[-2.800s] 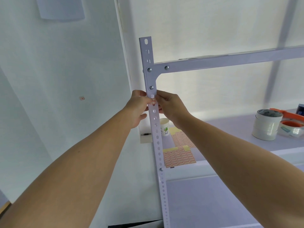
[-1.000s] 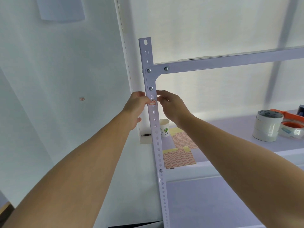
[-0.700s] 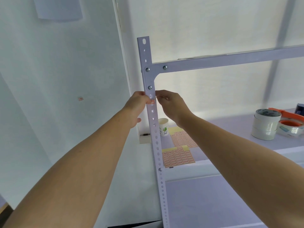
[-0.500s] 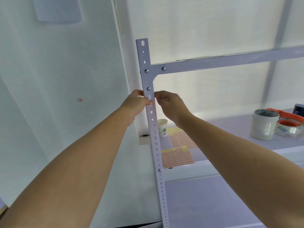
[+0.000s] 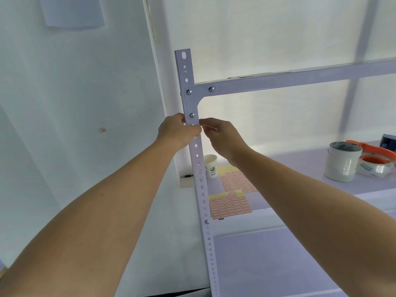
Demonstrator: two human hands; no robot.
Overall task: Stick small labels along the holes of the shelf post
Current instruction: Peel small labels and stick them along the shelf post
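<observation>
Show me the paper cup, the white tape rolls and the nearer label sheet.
paper cup (image 5: pixel 211 167): head view, printed side wall.
white tape rolls (image 5: pixel 342 166): head view, side of the stack.
nearer label sheet (image 5: pixel 230 206): head view, middle of its labels.

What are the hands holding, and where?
The left hand grips the shelf post just below the bracket bolt; the right hand pinches at its edge, any label is hidden.

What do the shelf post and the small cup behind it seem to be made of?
The shelf post: probably metal, painted pale and smooth; punched holes, thin flat edge and bright screws suggest it. The cup: probably paper, matte white with printed green picture.
</observation>
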